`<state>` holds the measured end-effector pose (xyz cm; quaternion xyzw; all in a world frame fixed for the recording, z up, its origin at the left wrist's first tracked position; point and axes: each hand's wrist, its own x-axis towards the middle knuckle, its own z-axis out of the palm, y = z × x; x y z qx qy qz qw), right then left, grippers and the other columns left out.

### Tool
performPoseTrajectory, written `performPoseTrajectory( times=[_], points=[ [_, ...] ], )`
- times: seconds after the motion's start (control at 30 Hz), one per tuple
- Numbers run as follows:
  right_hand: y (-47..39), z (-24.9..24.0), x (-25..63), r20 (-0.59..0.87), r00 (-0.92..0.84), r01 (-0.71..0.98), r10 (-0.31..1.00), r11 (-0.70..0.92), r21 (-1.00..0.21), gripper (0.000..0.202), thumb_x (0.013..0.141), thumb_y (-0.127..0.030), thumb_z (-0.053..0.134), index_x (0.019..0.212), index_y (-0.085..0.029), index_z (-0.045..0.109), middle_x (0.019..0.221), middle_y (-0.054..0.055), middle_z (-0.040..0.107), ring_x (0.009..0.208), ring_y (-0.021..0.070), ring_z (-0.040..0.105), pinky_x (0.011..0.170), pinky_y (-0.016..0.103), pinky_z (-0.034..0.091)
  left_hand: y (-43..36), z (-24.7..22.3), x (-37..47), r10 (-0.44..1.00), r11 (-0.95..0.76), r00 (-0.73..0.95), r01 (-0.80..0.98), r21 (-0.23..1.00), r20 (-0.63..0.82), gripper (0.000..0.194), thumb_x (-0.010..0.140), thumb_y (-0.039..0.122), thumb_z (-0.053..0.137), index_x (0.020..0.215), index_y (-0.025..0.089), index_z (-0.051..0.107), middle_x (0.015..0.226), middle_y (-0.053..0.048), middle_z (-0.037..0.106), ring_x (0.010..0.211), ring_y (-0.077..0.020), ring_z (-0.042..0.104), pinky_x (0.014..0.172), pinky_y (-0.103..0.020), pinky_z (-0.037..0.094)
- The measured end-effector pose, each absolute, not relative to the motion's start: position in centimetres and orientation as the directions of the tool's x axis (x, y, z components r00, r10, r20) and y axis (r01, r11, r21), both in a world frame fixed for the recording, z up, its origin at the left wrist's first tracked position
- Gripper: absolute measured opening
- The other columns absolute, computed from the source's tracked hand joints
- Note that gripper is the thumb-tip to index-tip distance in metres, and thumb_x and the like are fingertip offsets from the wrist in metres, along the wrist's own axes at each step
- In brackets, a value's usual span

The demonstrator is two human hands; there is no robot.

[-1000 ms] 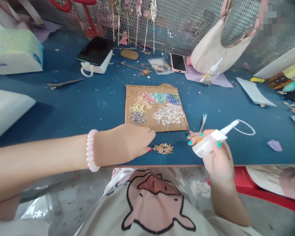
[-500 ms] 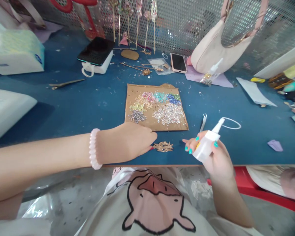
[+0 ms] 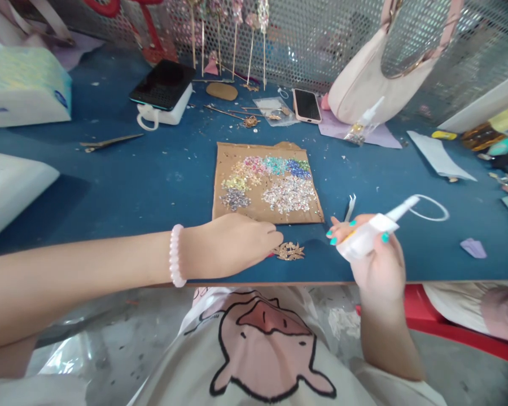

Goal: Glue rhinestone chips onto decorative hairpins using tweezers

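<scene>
My left hand (image 3: pixel 232 245) lies on the blue table with its fingers pressed together, its fingertips at the left end of a gold leaf-shaped metal piece (image 3: pixel 291 251). In my right hand (image 3: pixel 376 259) is a white glue bottle (image 3: pixel 366 237), held above the table's front edge with its nozzle tilted up and to the right. Behind my left hand, a cardboard sheet (image 3: pixel 258 211) bears small piles of coloured and clear rhinestones (image 3: pixel 290 194). Black-and-white tweezers (image 3: pixel 350 207) lie just behind my right hand.
Scissors (image 3: pixel 110 142) and a tablet (image 3: pixel 164 84) on a white box lie at the back left. A phone (image 3: pixel 307 105), a small plastic bag (image 3: pixel 275 111) and a white handbag (image 3: pixel 364 84) are at the back. A purple scrap (image 3: pixel 473 248) lies at the right.
My left hand has moved a little to the right, along with the gold piece. The glue bottle in my right hand has tilted, its nozzle swinging further right.
</scene>
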<state>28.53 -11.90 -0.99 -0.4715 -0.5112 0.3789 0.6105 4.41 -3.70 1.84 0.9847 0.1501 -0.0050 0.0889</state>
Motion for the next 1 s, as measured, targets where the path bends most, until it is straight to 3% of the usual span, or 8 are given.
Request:
performPoseTrajectory(
  times=[0.23, 0.5, 0.57, 0.63, 0.7, 0.77, 0.87, 1.0],
  points=[
    [-11.6, -0.9, 27.1, 0.174, 0.056, 0.030, 0.983, 0.173, -0.984, 0.022, 0.088, -0.038, 0.047, 0.101, -0.021, 0.053, 0.078, 0.003, 0.065, 0.081, 0.0177, 0.061, 0.074, 0.032, 0.048, -3.6, 1.9, 4.9, 0.252, -0.965, 0.967, 0.249, 0.084, 0.037, 0.016, 0.093, 0.013, 0.040, 0.086, 0.016, 0.054, 0.079, -0.002, 0.058, 0.068, -0.0168, 0.056, 0.056, -0.030, 0.042],
    [-12.5, -1.2, 27.2, 0.248, 0.094, 0.085, 0.964, 0.240, -0.967, 0.023, 0.087, -0.041, 0.048, 0.100, -0.022, 0.052, 0.077, 0.003, 0.067, 0.080, 0.0204, 0.062, 0.095, 0.049, 0.041, -3.4, 1.6, 5.0, 0.294, -0.949, 0.951, 0.279, 0.146, 0.092, 0.022, 0.092, 0.016, 0.039, 0.084, 0.023, 0.058, 0.079, -0.003, 0.061, 0.068, -0.0201, 0.056, 0.060, -0.036, 0.048],
    [-13.0, -1.2, 27.1, 0.301, 0.105, 0.070, 0.948, 0.295, -0.953, 0.024, 0.086, -0.042, 0.048, 0.099, -0.021, 0.052, 0.075, 0.003, 0.066, 0.078, 0.0203, 0.062, 0.092, 0.049, 0.043, -3.2, 1.4, 5.1, 0.282, -0.949, 0.954, 0.261, 0.177, 0.106, 0.021, 0.093, 0.019, 0.040, 0.084, 0.019, 0.058, 0.078, -0.004, 0.060, 0.067, -0.0193, 0.056, 0.060, -0.034, 0.047],
    [-13.5, -1.2, 26.9, 0.334, 0.143, 0.075, 0.932, 0.327, -0.942, 0.025, 0.086, -0.042, 0.048, 0.100, -0.021, 0.051, 0.068, 0.001, 0.063, 0.068, 0.0186, 0.060, 0.076, 0.041, 0.049, -3.0, 1.3, 5.1, 0.282, -0.943, 0.952, 0.251, 0.219, 0.123, 0.020, 0.094, 0.022, 0.041, 0.086, 0.016, 0.058, 0.079, -0.004, 0.060, 0.068, -0.0175, 0.056, 0.061, -0.032, 0.046],
    [-14.2, -1.1, 26.9, 0.300, 0.195, 0.164, 0.934, 0.270, -0.949, 0.025, 0.084, -0.038, 0.053, 0.104, -0.023, 0.048, 0.061, -0.002, 0.057, 0.053, 0.0141, 0.052, 0.053, 0.029, 0.045, -3.0, 1.4, 5.1, 0.320, -0.907, 0.931, 0.248, 0.341, 0.174, 0.015, 0.093, 0.023, 0.044, 0.092, 0.015, 0.056, 0.084, -0.003, 0.061, 0.069, -0.0152, 0.056, 0.060, -0.027, 0.044],
    [-14.6, -0.9, 26.9, 0.237, 0.196, 0.373, 0.951, 0.151, -0.916, 0.036, 0.077, -0.031, 0.064, 0.108, -0.025, 0.046, 0.067, -0.003, 0.057, 0.049, 0.0108, 0.047, 0.043, 0.022, 0.036, -3.1, 1.5, 5.0, 0.386, -0.826, 0.894, 0.227, 0.515, 0.225, 0.015, 0.091, 0.022, 0.047, 0.103, 0.015, 0.053, 0.087, -0.002, 0.061, 0.067, -0.0121, 0.055, 0.059, -0.024, 0.043],
    [-14.6, -0.6, 26.9, 0.258, 0.070, 0.693, 0.964, 0.139, -0.707, 0.030, 0.072, -0.029, 0.069, 0.097, -0.022, 0.053, 0.072, -0.001, 0.058, 0.056, 0.0109, 0.050, 0.048, 0.022, 0.039, -3.1, 1.7, 4.8, 0.467, -0.715, 0.847, 0.192, 0.672, 0.255, 0.026, 0.090, 0.022, 0.050, 0.114, 0.015, 0.046, 0.085, 0.000, 0.060, 0.061, -0.0090, 0.052, 0.058, -0.020, 0.043],
    [-13.8, -0.7, 26.5, 0.370, -0.091, 0.790, 0.924, 0.293, -0.539, 0.022, 0.075, -0.028, 0.066, 0.093, -0.022, 0.055, 0.076, 0.001, 0.059, 0.063, 0.0125, 0.053, 0.058, 0.024, 0.042, -3.1, 1.5, 4.8, 0.419, -0.762, 0.857, 0.153, 0.629, 0.299, 0.019, 0.093, 0.027, 0.046, 0.108, 0.015, 0.049, 0.089, -0.002, 0.061, 0.067, -0.0108, 0.055, 0.060, -0.021, 0.043]
  ],
)
